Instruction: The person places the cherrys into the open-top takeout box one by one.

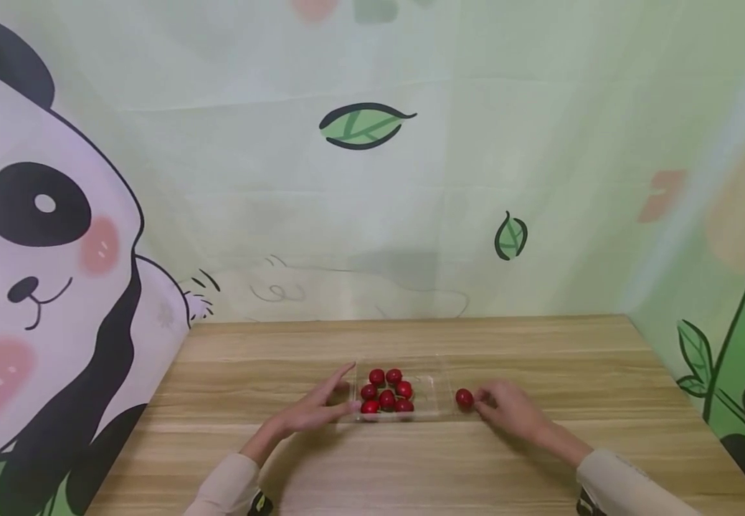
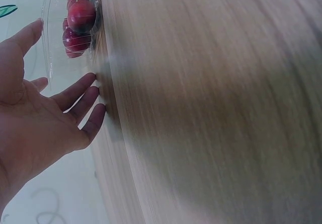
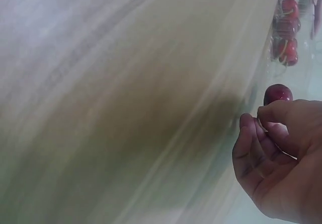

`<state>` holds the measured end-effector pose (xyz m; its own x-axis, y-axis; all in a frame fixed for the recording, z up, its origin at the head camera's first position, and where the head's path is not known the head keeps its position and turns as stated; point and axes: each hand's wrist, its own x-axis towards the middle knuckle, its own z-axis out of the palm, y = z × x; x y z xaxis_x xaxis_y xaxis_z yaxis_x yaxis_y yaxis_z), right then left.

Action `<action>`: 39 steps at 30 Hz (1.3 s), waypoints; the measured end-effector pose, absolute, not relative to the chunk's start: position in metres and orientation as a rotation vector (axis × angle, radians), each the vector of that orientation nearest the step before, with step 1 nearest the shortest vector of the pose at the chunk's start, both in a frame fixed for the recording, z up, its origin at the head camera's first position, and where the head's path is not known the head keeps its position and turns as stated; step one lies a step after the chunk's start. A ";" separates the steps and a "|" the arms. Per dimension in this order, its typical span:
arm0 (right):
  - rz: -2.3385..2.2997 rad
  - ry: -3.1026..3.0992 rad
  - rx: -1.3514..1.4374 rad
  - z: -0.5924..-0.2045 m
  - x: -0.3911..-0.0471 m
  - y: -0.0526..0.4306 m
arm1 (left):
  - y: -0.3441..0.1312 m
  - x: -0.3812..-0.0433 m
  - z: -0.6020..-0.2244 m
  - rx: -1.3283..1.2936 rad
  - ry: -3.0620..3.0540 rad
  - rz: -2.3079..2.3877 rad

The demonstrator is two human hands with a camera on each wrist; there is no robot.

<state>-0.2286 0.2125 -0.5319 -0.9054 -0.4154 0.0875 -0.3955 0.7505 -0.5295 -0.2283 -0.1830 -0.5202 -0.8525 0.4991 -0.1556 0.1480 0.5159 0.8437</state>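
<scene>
A clear plastic box (image 1: 433, 398) stands on the table with several dark red cherries (image 1: 387, 399) in its left part. My left hand (image 1: 312, 410) is at the box's left end, its fingers spread and fairly straight. In the left wrist view the thumb reaches the box wall; whether it presses there I cannot tell. To the right of the box, my right hand (image 1: 515, 414) pinches a single cherry (image 1: 464, 398) between thumb and fingers, seemingly by its stem. That cherry (image 3: 277, 92) shows beyond the thumb in the right wrist view.
The wood-grain table (image 1: 372, 469) extends around the box on every side. Behind it hangs a pale green cloth (image 1: 579, 143) printed with leaves and a large panda (image 1: 43, 236) at left.
</scene>
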 end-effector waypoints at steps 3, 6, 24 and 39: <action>-0.899 2.896 -0.654 -0.527 -0.230 0.215 | -0.183 -0.228 -0.520 0.533 2.381 1.274; -0.910 2.911 -0.658 -0.522 -0.231 0.217 | -0.183 -0.228 -0.521 0.531 2.381 1.275; -0.926 3.004 -0.706 -0.496 -0.243 0.205 | -0.184 -0.229 -0.524 0.526 2.372 1.277; -1.026 2.918 -0.880 -0.490 -0.247 0.169 | -0.184 -0.229 -0.523 0.535 2.366 1.278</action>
